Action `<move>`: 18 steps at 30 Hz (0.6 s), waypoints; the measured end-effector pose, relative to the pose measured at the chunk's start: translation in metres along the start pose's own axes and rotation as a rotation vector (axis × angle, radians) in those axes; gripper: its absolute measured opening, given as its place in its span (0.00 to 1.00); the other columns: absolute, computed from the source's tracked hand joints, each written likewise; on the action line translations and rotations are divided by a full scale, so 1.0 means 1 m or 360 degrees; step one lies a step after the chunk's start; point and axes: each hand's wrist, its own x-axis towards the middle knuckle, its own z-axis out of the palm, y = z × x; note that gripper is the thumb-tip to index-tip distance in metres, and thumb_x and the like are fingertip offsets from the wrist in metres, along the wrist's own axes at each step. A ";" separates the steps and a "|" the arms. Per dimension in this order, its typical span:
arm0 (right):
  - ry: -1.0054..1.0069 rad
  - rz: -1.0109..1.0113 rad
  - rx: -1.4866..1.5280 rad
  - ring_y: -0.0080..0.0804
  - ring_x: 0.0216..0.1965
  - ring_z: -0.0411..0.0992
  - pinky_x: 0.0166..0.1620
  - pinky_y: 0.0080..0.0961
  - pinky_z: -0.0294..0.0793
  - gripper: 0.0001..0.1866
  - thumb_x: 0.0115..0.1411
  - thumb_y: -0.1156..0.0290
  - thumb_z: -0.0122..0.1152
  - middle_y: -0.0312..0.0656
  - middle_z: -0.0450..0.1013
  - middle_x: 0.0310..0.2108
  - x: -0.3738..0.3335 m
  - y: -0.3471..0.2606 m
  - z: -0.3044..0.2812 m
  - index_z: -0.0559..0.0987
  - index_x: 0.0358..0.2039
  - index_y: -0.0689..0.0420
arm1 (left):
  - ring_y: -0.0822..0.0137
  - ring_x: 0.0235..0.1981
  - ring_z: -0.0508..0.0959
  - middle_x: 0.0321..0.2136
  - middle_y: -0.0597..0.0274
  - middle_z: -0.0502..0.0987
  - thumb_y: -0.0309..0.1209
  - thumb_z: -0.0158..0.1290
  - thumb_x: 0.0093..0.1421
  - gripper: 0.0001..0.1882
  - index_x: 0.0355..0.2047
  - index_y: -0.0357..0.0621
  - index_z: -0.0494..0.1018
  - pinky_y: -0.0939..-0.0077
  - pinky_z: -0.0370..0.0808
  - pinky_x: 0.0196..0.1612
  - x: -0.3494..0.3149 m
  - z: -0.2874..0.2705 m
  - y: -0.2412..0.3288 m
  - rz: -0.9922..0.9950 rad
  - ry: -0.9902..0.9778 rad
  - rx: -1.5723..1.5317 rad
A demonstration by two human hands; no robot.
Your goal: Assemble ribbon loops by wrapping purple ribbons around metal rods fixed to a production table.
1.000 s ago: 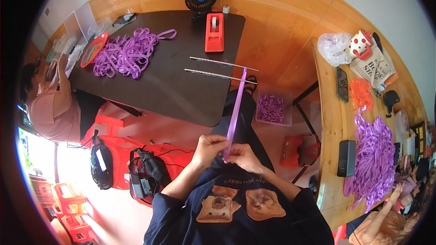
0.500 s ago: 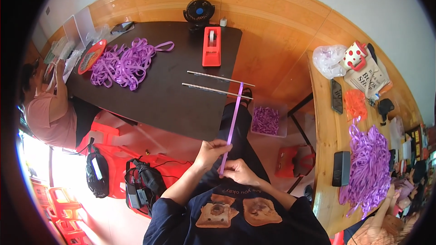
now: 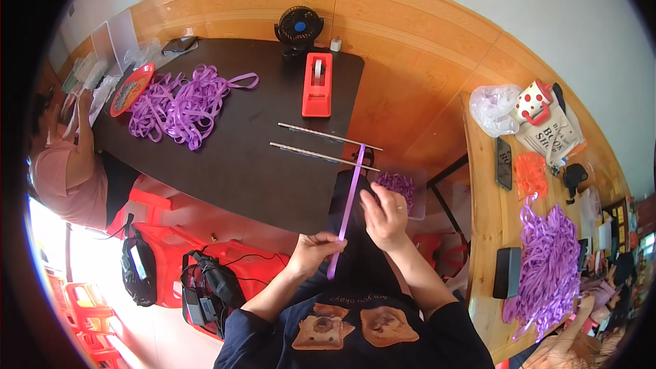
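A purple ribbon (image 3: 349, 206) stretches from two thin metal rods back toward me. The far rod (image 3: 311, 132) and the near rod (image 3: 301, 153) lie side by side on the dark table, their tips reaching past its right edge, where the ribbon meets them. My left hand (image 3: 316, 254) pinches the ribbon near its lower end, which hangs below the fingers. My right hand (image 3: 386, 219) is raised just right of the ribbon, apart from it, fingers loosely bent and spread with nothing seen in them.
On the dark table (image 3: 239, 178) are a purple ribbon pile (image 3: 184, 106), a red tape dispenser (image 3: 317, 85) and a black fan (image 3: 298, 27). A wooden table (image 3: 482, 232) at right holds more ribbon (image 3: 547, 266). A ribbon bin (image 3: 415, 198) stands below. A person (image 3: 68, 171) sits left.
My right hand has let go of the ribbon's lower end and moved up and right, toward the rods. My left hand keeps its pinch on the ribbon.
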 end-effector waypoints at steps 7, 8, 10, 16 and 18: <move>-0.0045 -0.0485 -0.0156 0.34 0.39 0.71 0.35 0.28 0.67 0.13 0.47 0.73 0.66 0.41 0.75 0.41 0.002 0.007 0.019 0.81 0.35 0.60 | 0.82 0.16 0.67 0.18 0.68 0.76 0.22 0.59 0.55 0.02 0.26 0.40 0.80 0.87 0.61 0.19 -0.007 0.011 0.005 0.0063 0.0001 -0.0177; -0.0015 -0.0479 -0.0143 0.34 0.37 0.72 0.35 0.28 0.66 0.14 0.45 0.73 0.65 0.41 0.75 0.41 0.003 0.004 0.019 0.81 0.35 0.61 | 0.82 0.16 0.67 0.18 0.68 0.76 0.22 0.59 0.55 0.02 0.26 0.40 0.80 0.87 0.61 0.19 -0.006 0.010 0.006 0.0066 0.0000 -0.0180; 0.0011 -0.0475 -0.0119 0.33 0.35 0.72 0.35 0.27 0.64 0.15 0.43 0.73 0.65 0.41 0.75 0.40 0.003 -0.003 0.017 0.81 0.35 0.60 | 0.81 0.16 0.67 0.18 0.67 0.76 0.22 0.59 0.55 0.02 0.27 0.40 0.80 0.87 0.60 0.19 -0.007 0.011 0.006 0.0093 -0.0047 -0.0248; 0.0027 -0.0497 -0.0089 0.30 0.33 0.72 0.34 0.25 0.63 0.13 0.44 0.72 0.69 0.38 0.75 0.36 0.003 -0.010 0.009 0.80 0.32 0.59 | 0.78 0.18 0.68 0.21 0.63 0.76 0.24 0.59 0.55 0.02 0.27 0.40 0.79 0.83 0.63 0.21 -0.002 0.004 -0.002 -0.0038 -0.0114 -0.0486; 0.0038 -0.0499 -0.0062 0.30 0.32 0.72 0.34 0.25 0.63 0.13 0.43 0.72 0.69 0.38 0.75 0.35 0.005 -0.014 0.008 0.80 0.32 0.59 | 0.71 0.22 0.71 0.25 0.60 0.76 0.29 0.57 0.58 0.06 0.28 0.38 0.77 0.77 0.67 0.26 0.004 -0.011 -0.011 -0.0101 -0.0559 -0.1006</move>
